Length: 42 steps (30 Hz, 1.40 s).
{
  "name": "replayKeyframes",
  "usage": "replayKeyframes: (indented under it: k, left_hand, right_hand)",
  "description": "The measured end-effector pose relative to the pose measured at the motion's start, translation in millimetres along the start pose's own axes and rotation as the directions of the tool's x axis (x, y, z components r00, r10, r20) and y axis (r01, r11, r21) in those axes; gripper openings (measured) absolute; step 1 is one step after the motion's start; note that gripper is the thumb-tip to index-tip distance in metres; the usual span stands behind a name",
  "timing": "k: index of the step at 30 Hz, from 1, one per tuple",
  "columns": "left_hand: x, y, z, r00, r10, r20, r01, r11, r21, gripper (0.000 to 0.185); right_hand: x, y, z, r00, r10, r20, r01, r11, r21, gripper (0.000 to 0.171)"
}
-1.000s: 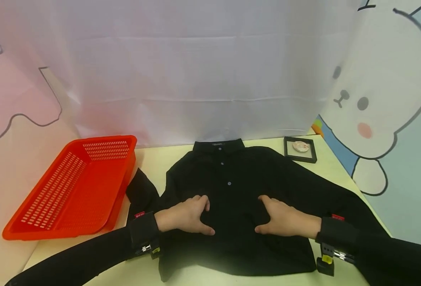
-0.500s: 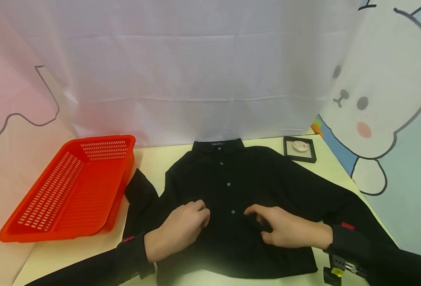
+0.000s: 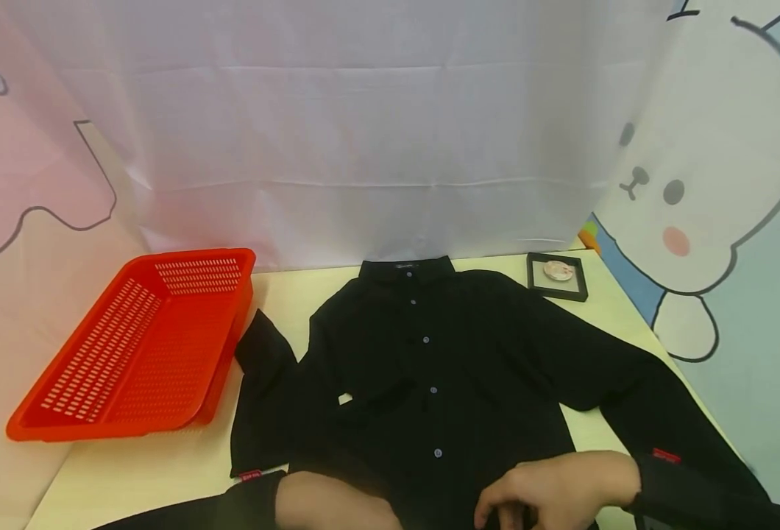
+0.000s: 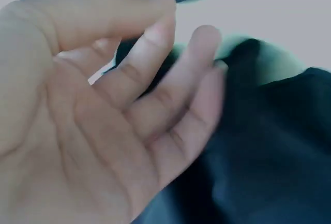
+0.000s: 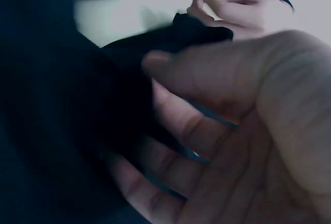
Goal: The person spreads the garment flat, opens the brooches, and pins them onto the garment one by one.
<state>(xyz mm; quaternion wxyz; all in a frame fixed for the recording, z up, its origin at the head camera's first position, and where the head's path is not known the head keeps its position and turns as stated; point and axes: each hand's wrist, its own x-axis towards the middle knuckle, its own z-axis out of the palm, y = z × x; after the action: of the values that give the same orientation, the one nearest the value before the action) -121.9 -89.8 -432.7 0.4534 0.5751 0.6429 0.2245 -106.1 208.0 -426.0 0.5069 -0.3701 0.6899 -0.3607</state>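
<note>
A black button-front shirt (image 3: 430, 353) lies spread face up on the pale table (image 3: 284, 294), collar at the far side and sleeves out to both sides. Both hands are at its near hem. My right hand (image 3: 549, 489) pinches the hem; the right wrist view shows this hand (image 5: 207, 131) with the thumb on top of the black cloth (image 5: 62, 120) and the fingers under it. My left hand (image 3: 330, 504) is partly cut off by the bottom of the picture. Seen from the left wrist, that hand (image 4: 155, 79) has loosely straight fingers touching the cloth (image 4: 269, 146).
An orange slotted plastic basket (image 3: 132, 346) sits on the table's left side, touching the shirt's left sleeve. A small black frame (image 3: 557, 274) with a round item inside lies at the far right corner. White and cartoon-printed sheets hang behind and to the right.
Both hands have slid from the middle of the shirt's front toward me to its near hem. The right hand has taken hold of the cloth. The shirt front lies flatter.
</note>
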Motion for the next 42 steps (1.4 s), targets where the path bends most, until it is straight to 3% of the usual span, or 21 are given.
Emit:
replayKeyframes:
  k: [1,2,3,5,6,7,9,11,12,13,16,22,25,28,31,34,37,38,40,42]
  left_hand:
    - [0.6,0.3,-2.3,1.000,0.012,-0.006,-0.012,1.000,-0.016,0.020]
    - [-10.8,-3.2,-5.9,0.998,0.066,0.001,-0.065,0.993,-0.095,0.019]
    - [-9.1,-2.8,-10.2,0.997,0.065,-0.031,-0.067,0.996,-0.057,0.017]
    - [-4.8,-6.2,-23.7,0.979,0.139,-0.148,-0.120,0.984,0.128,0.013]
    - [-4.7,-9.6,-30.6,0.960,0.102,-0.260,-0.061,0.985,0.163,0.011]
    - [-6.9,-15.5,-38.8,0.925,0.063,-0.375,0.001,0.986,0.168,0.009]
    - [-12.8,-29.9,-58.3,0.827,-0.018,-0.562,0.137,0.976,0.171,0.009]
    - [-20.8,-44.3,-79.5,0.730,-0.116,-0.674,0.288,0.946,0.150,0.015]
    - [-25.3,-50.8,-90.2,0.691,-0.158,-0.706,0.356,0.924,0.142,0.019]
    - [-30.6,-57.0,-101.7,0.661,-0.197,-0.724,0.411,0.903,0.129,0.025]
    - [-46.3,-72.0,-135.2,0.597,-0.292,-0.747,0.524,0.847,0.087,0.042]
    - [-63.6,-93.3,-192.4,0.472,-0.422,-0.774,0.647,0.762,-0.021,0.063]
    - [-62.7,-103.6,-209.4,0.428,-0.487,-0.762,0.679,0.729,-0.085,0.069]
    - [-56.9,-114.3,-219.1,0.395,-0.554,-0.733,0.715,0.686,-0.133,0.072]
    - [-47.6,-126.3,-225.7,0.368,-0.617,-0.696,0.771,0.621,-0.143,0.063]
    - [-36.3,-137.7,-229.7,0.361,-0.684,-0.633,0.825,0.551,-0.125,0.048]
    - [-24.6,-147.0,-232.2,0.369,-0.704,-0.606,0.845,0.526,-0.097,0.041]
    - [-21.4,-149.2,-232.7,0.363,-0.701,-0.613,0.848,0.521,-0.094,0.041]
    - [-16.6,-153.6,-233.4,0.335,-0.697,-0.634,0.853,0.510,-0.111,0.041]
    - [-14.1,-157.2,-233.3,0.288,-0.712,-0.641,0.859,0.488,-0.156,0.039]
  right_hand:
    - [2,1,0,1.000,0.010,0.014,-0.010,1.000,0.025,0.036]
    - [3,1,-2,1.000,0.011,0.015,-0.011,0.999,0.046,0.034]
    - [4,2,-4,1.000,0.008,-0.005,-0.008,0.999,0.052,0.033]
    - [5,0,-14,0.995,-0.015,-0.094,0.014,1.000,-0.015,0.031]
    - [5,0,-22,0.988,-0.019,-0.152,0.012,0.999,-0.047,0.029]
    - [5,-1,-31,0.977,-0.017,-0.214,0.003,0.998,-0.066,0.028]
    - [6,-2,-53,0.939,-0.008,-0.343,-0.042,0.989,-0.140,0.024]
    - [7,-2,-76,0.887,-0.006,-0.462,-0.109,0.969,-0.221,0.022]
    - [7,-2,-88,0.861,-0.003,-0.508,-0.145,0.957,-0.252,0.021]
    - [9,-1,-100,0.836,-0.002,-0.548,-0.183,0.941,-0.283,0.022]
    - [12,2,-137,0.774,-0.004,-0.633,-0.281,0.894,-0.350,0.024]
    - [17,13,-200,0.669,-0.004,-0.743,-0.406,0.836,-0.369,0.032]
    - [22,23,-223,0.617,-0.014,-0.787,-0.446,0.818,-0.364,0.034]
    - [32,33,-240,0.569,-0.013,-0.822,-0.474,0.812,-0.340,0.037]
    - [46,41,-254,0.532,-0.011,-0.846,-0.482,0.818,-0.314,0.040]
    - [61,46,-264,0.523,0.011,-0.852,-0.510,0.805,-0.302,0.042]
    - [73,49,-271,0.526,0.063,-0.848,-0.554,0.782,-0.285,0.046]
    - [77,50,-273,0.525,0.082,-0.847,-0.570,0.773,-0.278,0.046]
    - [82,51,-276,0.517,0.124,-0.847,-0.595,0.764,-0.251,0.044]
    - [87,52,-278,0.509,0.166,-0.844,-0.616,0.755,-0.223,0.038]
